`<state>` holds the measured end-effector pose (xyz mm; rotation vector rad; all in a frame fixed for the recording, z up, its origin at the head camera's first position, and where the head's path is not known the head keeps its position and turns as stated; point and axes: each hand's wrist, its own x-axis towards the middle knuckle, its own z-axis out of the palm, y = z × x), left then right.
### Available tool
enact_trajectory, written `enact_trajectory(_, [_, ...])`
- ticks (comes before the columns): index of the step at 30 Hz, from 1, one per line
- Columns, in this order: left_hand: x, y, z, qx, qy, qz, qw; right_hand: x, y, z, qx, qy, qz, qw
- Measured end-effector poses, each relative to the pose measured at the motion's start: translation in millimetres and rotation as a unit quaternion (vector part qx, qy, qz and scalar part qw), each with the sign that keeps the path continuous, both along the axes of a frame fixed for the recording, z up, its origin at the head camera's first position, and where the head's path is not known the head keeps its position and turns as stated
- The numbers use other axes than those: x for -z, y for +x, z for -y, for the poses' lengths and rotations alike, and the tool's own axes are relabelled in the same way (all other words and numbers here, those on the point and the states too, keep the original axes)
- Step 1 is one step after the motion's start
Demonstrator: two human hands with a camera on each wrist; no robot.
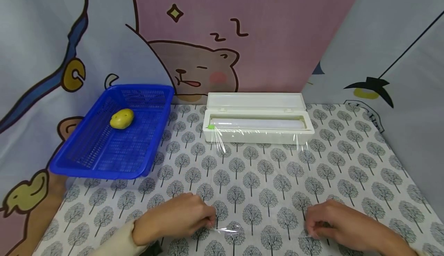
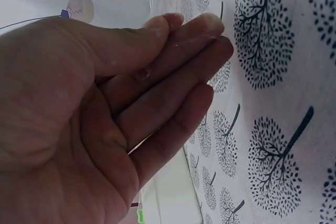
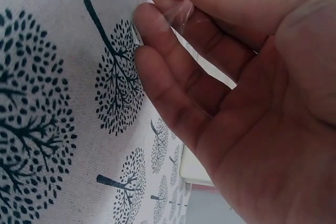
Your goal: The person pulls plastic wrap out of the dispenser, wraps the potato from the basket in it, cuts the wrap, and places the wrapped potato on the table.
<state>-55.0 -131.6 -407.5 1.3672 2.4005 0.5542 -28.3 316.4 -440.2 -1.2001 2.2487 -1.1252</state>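
Above the near part of the tablecloth, a sheet of clear cling film (image 1: 229,231) stretches between the two hands; most of it is hard to see against the tree print. My left hand (image 1: 184,215) pinches one end between thumb and fingertips, as the left wrist view shows. On the other side, my right hand (image 1: 341,225) pinches the film too, and a gathered bit of film (image 3: 181,15) shows at its thumb and fingertips. Beyond the hands is a white cling film dispenser (image 1: 258,136), lid up, with a roll (image 1: 258,123) inside and film hanging over its front.
A blue plastic basket (image 1: 119,167) stands at the left with a smooth yellow, oval fruit or vegetable (image 1: 122,118) in it. The tree-print cloth (image 1: 277,171) covers the table. Cartoon-printed fabric (image 1: 270,36) rises behind and at both sides.
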Motion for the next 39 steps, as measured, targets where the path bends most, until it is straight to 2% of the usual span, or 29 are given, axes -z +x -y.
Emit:
enact_trajectory(10, [2.4, 2.5, -1, -0.004, -0.018, -0.005, 0.9998, -0.3, 2.7, -1, 0.002, 0.009, -0.031, 0.999])
enact_trajectory(17, [3.1, 3.5, -1, -0.004, -0.014, -0.006, 0.9999, 1.3, 4.8, -2, 0.008, 0.01, -0.019, 1.0])
enact_trajectory(22, [5.6, 4.3, 0, 0.012, -0.001, -0.016, 0.9998, 2.5, 7.3, -4, 0.016, 0.022, -0.004, 1.0])
enact_trajectory(26, [9.4, 6.0, 2, 0.032, 0.001, -0.032, 0.999, 4.2, 9.7, -4, 0.021, 0.024, 0.001, 0.999])
enact_trajectory(31, [12.4, 9.8, 3, 0.053, 0.001, -0.077, 0.9956, 5.4, 12.5, -2, 0.027, 0.028, 0.0, 0.999])
enact_trajectory(35, [13.9, 12.3, 4, 0.056, 0.0, -0.104, 0.993, 6.0, 13.1, -2, 0.02, 0.011, -0.006, 1.0])
enact_trajectory(39, [14.4, 13.7, 4, 0.054, -0.004, -0.109, 0.9925, 5.3, 13.9, -3, 0.014, 0.0, -0.017, 1.0])
